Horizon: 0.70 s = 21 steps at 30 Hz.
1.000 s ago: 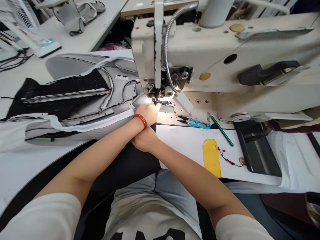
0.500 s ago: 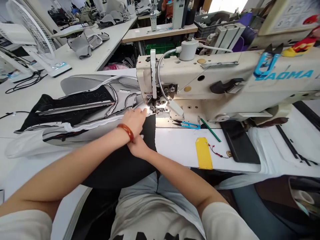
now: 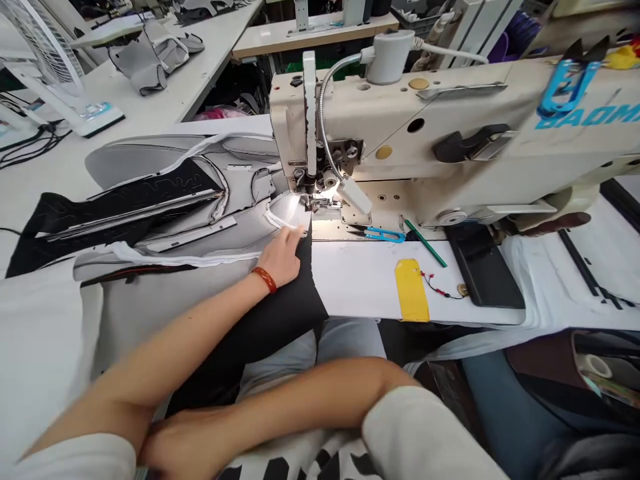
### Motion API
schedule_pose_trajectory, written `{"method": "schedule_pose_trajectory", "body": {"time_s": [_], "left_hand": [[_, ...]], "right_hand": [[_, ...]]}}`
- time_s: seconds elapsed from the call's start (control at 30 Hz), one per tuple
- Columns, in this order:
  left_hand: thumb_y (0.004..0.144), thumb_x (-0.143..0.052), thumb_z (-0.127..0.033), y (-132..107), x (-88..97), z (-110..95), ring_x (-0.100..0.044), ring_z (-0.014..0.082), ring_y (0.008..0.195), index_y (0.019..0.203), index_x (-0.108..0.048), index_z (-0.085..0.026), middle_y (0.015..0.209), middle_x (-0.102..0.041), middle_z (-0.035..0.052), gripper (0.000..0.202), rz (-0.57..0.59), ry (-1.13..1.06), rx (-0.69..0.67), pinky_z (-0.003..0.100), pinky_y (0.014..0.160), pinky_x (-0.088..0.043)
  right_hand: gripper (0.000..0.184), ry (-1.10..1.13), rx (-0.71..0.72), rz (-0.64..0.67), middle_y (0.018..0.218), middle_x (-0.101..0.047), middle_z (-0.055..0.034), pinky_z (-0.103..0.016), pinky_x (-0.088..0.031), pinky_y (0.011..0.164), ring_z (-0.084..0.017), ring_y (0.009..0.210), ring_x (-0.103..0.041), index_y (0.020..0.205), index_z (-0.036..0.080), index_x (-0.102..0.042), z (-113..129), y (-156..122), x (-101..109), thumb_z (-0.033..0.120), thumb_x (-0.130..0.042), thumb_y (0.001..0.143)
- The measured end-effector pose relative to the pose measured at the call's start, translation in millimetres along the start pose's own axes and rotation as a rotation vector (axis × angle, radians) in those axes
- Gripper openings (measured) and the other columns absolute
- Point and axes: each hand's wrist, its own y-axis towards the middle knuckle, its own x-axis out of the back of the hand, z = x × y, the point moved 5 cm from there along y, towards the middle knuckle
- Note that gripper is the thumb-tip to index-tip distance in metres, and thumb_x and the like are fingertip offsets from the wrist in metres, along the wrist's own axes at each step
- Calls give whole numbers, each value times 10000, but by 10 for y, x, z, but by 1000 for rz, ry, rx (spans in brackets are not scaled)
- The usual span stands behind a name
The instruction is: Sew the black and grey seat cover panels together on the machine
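Observation:
My left hand (image 3: 281, 259), with a red bracelet at the wrist, is at the edge of a grey fabric cover (image 3: 250, 230) just in front of the sewing machine's needle area (image 3: 307, 197). Its fingers are bent and closed at the fabric edge, over a black fabric panel (image 3: 280, 307) that hangs over the table's front. A white strip runs along the cover. Low at the left, my right hand (image 3: 183, 443) reaches across under my left forearm. Its fingers are hidden there, so their grip does not show.
Right of the needle lie blue thread snips (image 3: 383, 234), a green pencil (image 3: 425, 243), a yellow tag (image 3: 413, 290) and a black phone (image 3: 483, 267). A bent-neck lamp (image 3: 354, 195) lights the needle. A white fan (image 3: 65, 80) stands at the far left.
My right hand has left its place beside my left hand and moved down to the lower left. My left hand is slightly lower relative to the needle. The view has tilted down.

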Motion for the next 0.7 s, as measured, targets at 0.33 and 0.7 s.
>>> {"method": "schedule_pose_trajectory", "body": {"time_s": [0.33,0.7], "left_hand": [[848,-481,-181,307,-68,57,-657,230,920,1087,-704,-221,1096,-610,65,330,38,-105,175,351,836,-521],[872,-441,-118,581,-67,28,-666,260,907,1178,-655,-146,1164,-635,137,374,-30,149,49,358,715,-510]], "right_hand": [[468,-621,-236,-209,1372,-593,-188,-500,-365,1154,-307,1353,-482,1327,70,-592,-1286,-1350,889,370,-544,970],[355,-677,-237,-278,1311,-652,-126,-465,-407,1123,-274,1273,-560,1261,96,-642,-1545,-1260,1095,244,-443,1007]]}}
